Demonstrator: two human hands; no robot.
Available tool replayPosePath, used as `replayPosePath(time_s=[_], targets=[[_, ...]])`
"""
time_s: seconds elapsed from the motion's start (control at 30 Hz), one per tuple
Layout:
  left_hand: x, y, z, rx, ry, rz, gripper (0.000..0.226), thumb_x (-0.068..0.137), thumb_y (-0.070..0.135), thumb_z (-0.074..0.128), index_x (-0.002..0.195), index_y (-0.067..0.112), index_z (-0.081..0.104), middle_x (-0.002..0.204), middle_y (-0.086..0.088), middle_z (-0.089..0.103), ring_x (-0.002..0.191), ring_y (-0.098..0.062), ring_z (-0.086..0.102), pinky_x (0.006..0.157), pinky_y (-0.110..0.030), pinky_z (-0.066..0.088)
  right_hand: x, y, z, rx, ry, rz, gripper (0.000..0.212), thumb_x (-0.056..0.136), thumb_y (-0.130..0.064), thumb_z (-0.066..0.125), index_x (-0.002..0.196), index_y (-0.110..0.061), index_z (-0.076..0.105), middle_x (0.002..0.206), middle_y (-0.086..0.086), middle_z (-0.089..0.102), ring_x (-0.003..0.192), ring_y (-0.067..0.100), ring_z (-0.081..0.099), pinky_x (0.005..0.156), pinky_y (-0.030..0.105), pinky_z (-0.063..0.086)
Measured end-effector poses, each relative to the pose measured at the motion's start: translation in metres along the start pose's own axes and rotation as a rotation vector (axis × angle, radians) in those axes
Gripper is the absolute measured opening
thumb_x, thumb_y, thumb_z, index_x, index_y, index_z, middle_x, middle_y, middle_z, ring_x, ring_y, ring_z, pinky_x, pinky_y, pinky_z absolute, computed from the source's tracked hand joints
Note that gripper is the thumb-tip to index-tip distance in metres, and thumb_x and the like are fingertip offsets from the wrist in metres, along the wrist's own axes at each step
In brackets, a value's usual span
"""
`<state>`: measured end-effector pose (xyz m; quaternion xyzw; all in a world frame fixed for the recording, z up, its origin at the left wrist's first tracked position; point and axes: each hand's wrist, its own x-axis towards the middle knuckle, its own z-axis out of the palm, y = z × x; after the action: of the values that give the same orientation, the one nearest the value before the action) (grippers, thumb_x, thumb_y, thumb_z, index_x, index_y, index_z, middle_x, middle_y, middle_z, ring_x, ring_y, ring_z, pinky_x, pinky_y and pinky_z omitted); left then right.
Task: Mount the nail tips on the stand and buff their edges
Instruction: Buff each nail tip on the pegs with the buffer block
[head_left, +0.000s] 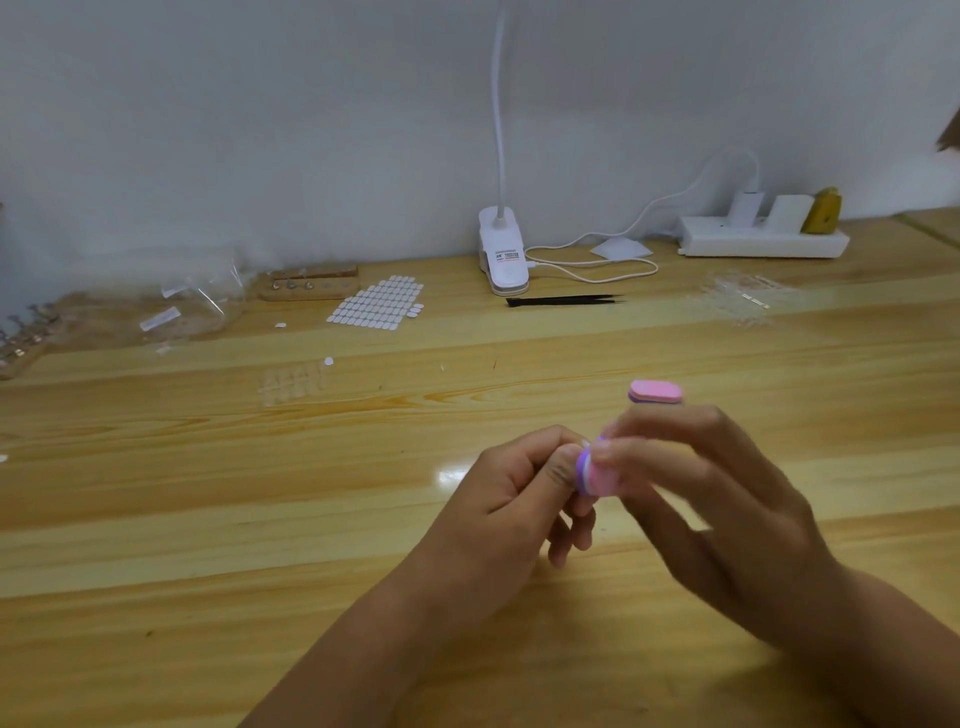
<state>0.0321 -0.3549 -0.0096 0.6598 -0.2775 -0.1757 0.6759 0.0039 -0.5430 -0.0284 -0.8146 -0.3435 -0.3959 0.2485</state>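
Tabletop (208, 493): lamp label (508, 256) blurred, right hand (717, 499) pinches buffer (597, 475).

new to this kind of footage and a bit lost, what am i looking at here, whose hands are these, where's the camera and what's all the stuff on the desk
There is no machine here. A person works with bare hands, and the single picture comes from a camera worn on their head, looking forward and down. The right hand pinches a small pink and purple foam buffer block. The left hand, fingers curled, meets that block; whatever it may be pinching is too small to see. On the light wooden table lie a second pink buffer block, clear plastic nail tips, a sheet of white oval stickers, black tweezers, a white clip-on lamp, a white power strip and a wooden stand by the wall.
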Motion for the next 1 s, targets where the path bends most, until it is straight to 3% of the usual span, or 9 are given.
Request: replayPosePath(time_s=[0.1,0.23,0.37,0.47,0.53,0.67,0.77,0.87,1.0], targets=[[0.000,0.002,0.000,-0.044,-0.002,0.000,0.028,0.101,0.020,0.041,0.077,0.012,0.055,0.070,0.004,0.048,0.057,-0.012,0.052,0.050,-0.024,0.042,0.001,0.011,-0.006,-0.109,-0.033,-0.023,0.035,0.092,0.006,0.062,0.122,-0.010,0.057,0.112,0.013,0.059,0.099,0.022,0.063,0.091,0.036,0.052],[0.001,0.002,-0.003,-0.082,0.019,-0.015,0.028,0.098,0.023,0.042,0.076,0.014,0.056,0.069,0.003,0.048,0.055,-0.013,0.052,0.049,-0.022,0.042,0.007,0.013,-0.009,-0.098,0.081,0.097,0.030,0.093,-0.002,0.061,0.120,-0.011,0.055,0.107,0.012,0.061,0.099,0.023,0.062,0.095,0.024,0.049],[0.000,0.001,0.001,-0.090,-0.031,0.002,0.028,0.100,0.021,0.041,0.078,0.012,0.055,0.069,0.006,0.048,0.056,-0.011,0.053,0.050,-0.022,0.043,0.003,-0.002,-0.002,-0.024,-0.006,-0.034,0.032,0.093,0.004,0.061,0.121,-0.011,0.057,0.112,0.010,0.059,0.102,0.021,0.063,0.093,0.033,0.051],[0.000,0.001,0.000,-0.101,-0.036,-0.013,0.030,0.100,0.023,0.041,0.074,0.017,0.055,0.068,0.008,0.048,0.056,-0.012,0.053,0.050,-0.023,0.044,0.006,0.014,-0.008,-0.092,-0.005,0.042,0.035,0.089,0.006,0.064,0.118,-0.014,0.060,0.109,0.014,0.061,0.097,0.027,0.064,0.090,0.032,0.052],[0.001,0.001,-0.001,-0.099,-0.029,-0.018,0.030,0.101,0.024,0.042,0.076,0.014,0.056,0.068,0.007,0.048,0.056,-0.011,0.053,0.050,-0.023,0.044,0.006,0.011,-0.007,-0.046,0.040,0.090,0.031,0.091,-0.001,0.061,0.120,-0.014,0.059,0.110,0.011,0.060,0.101,0.025,0.063,0.093,0.028,0.051],[0.001,-0.001,0.000,-0.076,-0.006,-0.015,0.032,0.103,0.020,0.041,0.081,0.001,0.055,0.070,-0.001,0.049,0.056,-0.011,0.053,0.050,-0.023,0.044,0.003,-0.004,0.000,0.045,0.034,-0.005,0.029,0.095,-0.001,0.059,0.123,-0.008,0.055,0.113,0.010,0.060,0.105,0.019,0.062,0.097,0.030,0.050],[0.001,0.001,-0.001,-0.072,0.030,-0.018,0.032,0.104,0.015,0.039,0.077,0.012,0.056,0.069,0.004,0.049,0.058,-0.012,0.053,0.050,-0.024,0.044,0.006,0.010,-0.007,-0.095,0.097,0.121,0.029,0.092,0.000,0.061,0.120,-0.007,0.055,0.107,0.011,0.061,0.099,0.019,0.061,0.098,0.018,0.044],[0.001,0.001,-0.001,-0.035,0.060,-0.044,0.031,0.104,0.014,0.038,0.080,0.011,0.056,0.070,0.003,0.050,0.060,-0.012,0.053,0.050,-0.025,0.044,0.007,0.015,-0.009,-0.134,0.128,0.274,0.028,0.089,0.001,0.063,0.116,-0.005,0.057,0.107,0.009,0.059,0.092,0.019,0.058,0.093,0.011,0.040],[0.000,-0.001,0.000,-0.029,0.048,-0.074,0.029,0.105,0.015,0.039,0.081,0.013,0.056,0.068,0.006,0.050,0.059,-0.011,0.053,0.048,-0.025,0.045,0.002,0.010,-0.002,-0.109,0.018,0.167,0.027,0.093,-0.009,0.060,0.120,-0.007,0.055,0.110,0.010,0.061,0.099,0.025,0.060,0.092,0.029,0.047]])
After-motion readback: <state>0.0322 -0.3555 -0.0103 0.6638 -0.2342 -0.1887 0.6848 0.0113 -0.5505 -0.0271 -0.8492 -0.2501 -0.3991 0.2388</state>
